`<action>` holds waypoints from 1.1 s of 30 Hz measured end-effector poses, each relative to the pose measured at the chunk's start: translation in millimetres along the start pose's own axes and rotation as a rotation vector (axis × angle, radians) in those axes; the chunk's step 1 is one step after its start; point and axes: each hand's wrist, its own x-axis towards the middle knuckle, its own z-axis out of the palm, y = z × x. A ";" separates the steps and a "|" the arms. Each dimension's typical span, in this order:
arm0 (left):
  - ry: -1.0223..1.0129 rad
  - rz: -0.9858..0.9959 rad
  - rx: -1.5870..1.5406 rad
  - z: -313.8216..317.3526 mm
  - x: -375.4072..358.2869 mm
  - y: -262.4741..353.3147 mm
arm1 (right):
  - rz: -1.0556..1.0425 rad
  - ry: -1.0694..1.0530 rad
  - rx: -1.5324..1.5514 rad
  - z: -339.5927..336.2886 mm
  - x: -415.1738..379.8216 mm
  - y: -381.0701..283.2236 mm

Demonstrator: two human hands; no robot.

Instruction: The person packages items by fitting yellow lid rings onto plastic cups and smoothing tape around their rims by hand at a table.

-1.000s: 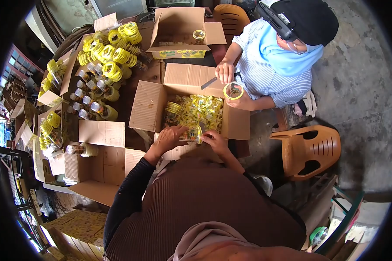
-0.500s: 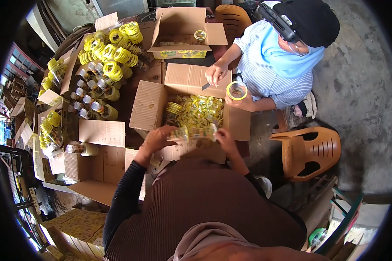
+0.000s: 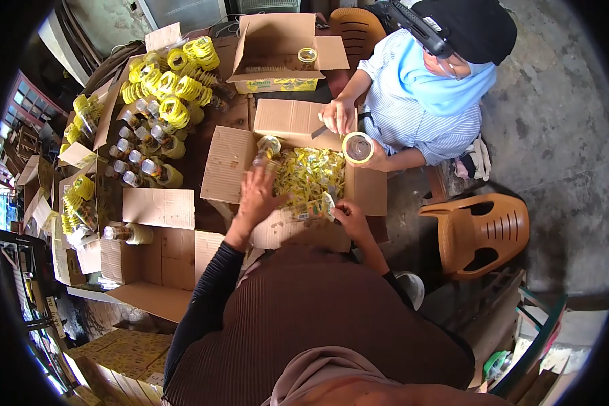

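Note:
In the head view my left hand (image 3: 256,196), fingers spread, is at the left inner side of an open carton (image 3: 230,164), just below a clear cylindrical container (image 3: 266,150). Whether the fingertips touch that container I cannot tell. Many small yellow packets (image 3: 311,172) fill the carton. At its near right corner my right hand (image 3: 349,218) pinches the end of a clear yellow-printed piece (image 3: 314,208), which lies over the packets.
Across the carton a co-worker (image 3: 423,101) holds a yellow-rimmed jar (image 3: 358,147) and a small dark tool. Yellow rings (image 3: 172,84) and capped bottles (image 3: 142,152) stand at left. An orange chair (image 3: 484,233) is at right.
My left hand has moved away from my right and opened. The clear container now shows at the carton's left side. The co-worker's jar has shifted slightly left.

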 end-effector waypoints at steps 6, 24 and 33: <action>-0.331 0.116 -0.525 2.8 -16.4 39.0 | -0.184 -0.071 -0.139 5.7 -2.0 -39.8; 0.053 -0.231 -0.688 -29.9 -52.4 -31.5 | -0.190 -0.236 -0.292 44.2 -3.4 -17.5; 0.131 -0.468 -0.755 -40.8 -81.1 -50.3 | -0.400 -0.406 -0.580 90.3 13.8 -18.0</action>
